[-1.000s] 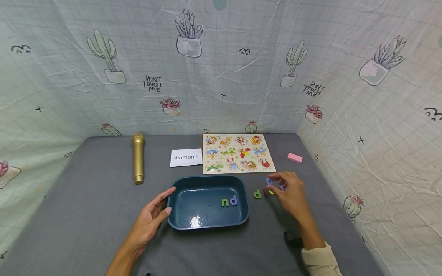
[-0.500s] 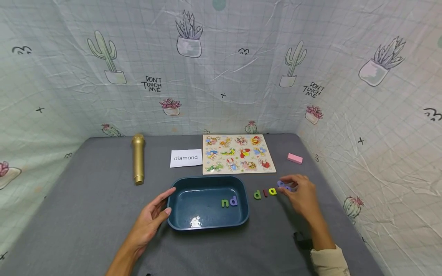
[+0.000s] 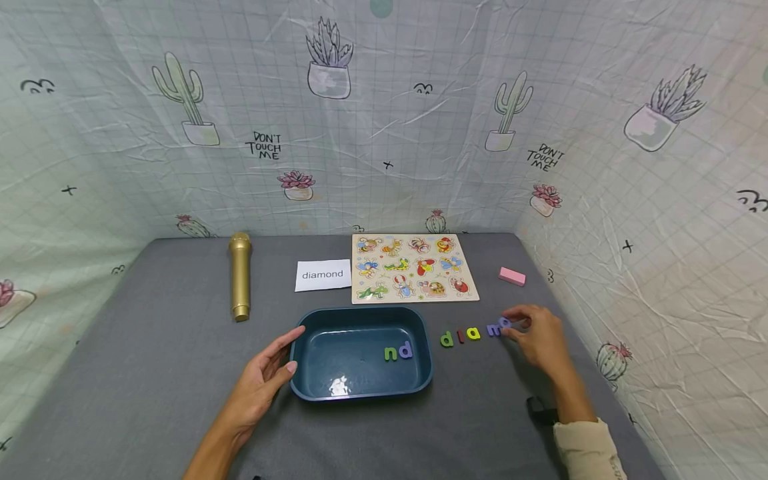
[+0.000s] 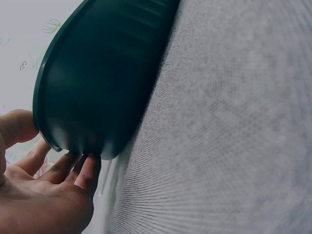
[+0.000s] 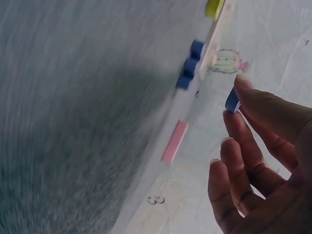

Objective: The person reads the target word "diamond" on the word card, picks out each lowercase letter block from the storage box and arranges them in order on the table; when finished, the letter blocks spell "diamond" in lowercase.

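Right grip (image 3: 538, 339) pinches a purple letter (image 5: 231, 100) – partly covered – left grip (image 3: 259, 385) clamps the tray (image 3: 348, 353)

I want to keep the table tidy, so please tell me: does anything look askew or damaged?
No damage shows, but the letter row beside the tray looks slightly slanted: in the head view, the purple m sits higher than the green d.

A puzzle board (image 3: 412, 257) lies between gold microphone (image 3: 241, 277) and pink block (image 3: 513, 276).

Cactus-printed sheeting (image 3: 384, 193) is hanging beyond the grip of the right hand (image 3: 541, 340), walling in a makeshift booth (image 3: 690, 220). A grey table (image 3: 150, 373) is spreading beneath.
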Action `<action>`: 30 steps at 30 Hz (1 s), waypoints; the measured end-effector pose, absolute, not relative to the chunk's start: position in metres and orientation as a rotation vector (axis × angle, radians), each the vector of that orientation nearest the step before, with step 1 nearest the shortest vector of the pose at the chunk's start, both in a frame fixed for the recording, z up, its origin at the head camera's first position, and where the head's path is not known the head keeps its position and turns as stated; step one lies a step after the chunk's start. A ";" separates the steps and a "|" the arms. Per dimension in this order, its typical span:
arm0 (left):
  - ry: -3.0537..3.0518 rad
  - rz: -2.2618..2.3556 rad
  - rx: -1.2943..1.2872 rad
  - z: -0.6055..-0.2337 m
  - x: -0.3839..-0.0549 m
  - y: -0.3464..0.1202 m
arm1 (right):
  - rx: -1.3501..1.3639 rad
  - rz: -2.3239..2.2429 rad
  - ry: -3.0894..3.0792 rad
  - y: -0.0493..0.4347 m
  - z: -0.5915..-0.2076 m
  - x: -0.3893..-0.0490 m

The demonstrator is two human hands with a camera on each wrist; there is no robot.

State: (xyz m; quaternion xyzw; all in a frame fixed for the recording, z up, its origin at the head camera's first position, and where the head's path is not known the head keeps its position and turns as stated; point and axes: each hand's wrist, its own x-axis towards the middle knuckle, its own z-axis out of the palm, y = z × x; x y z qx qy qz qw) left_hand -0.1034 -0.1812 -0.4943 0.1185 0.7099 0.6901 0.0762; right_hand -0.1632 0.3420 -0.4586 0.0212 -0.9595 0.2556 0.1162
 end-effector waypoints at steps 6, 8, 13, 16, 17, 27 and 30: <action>2.125 2.062 0.362 -0.495 -0.103 -0.182 | 0.031 0.727 -2.866 0.354 -0.463 -0.167; 2.123 2.065 0.367 -0.496 -0.103 -0.182 | 0.026 0.717 -2.887 0.358 -0.464 -0.169; 2.128 2.065 0.366 -0.495 -0.103 -0.181 | 0.021 0.677 -2.947 0.366 -0.465 -0.171; 2.128 2.062 0.358 -0.494 -0.103 -0.181 | 0.019 0.661 -2.980 0.369 -0.465 -0.173; 2.127 2.061 0.355 -0.493 -0.103 -0.181 | 0.016 0.658 -2.990 0.369 -0.465 -0.173; 2.122 2.066 0.360 -0.494 -0.103 -0.181 | 0.034 0.630 -3.077 0.374 -0.461 -0.182; 2.121 2.064 0.360 -0.493 -0.104 -0.181 | 0.033 0.623 -3.095 0.375 -0.462 -0.185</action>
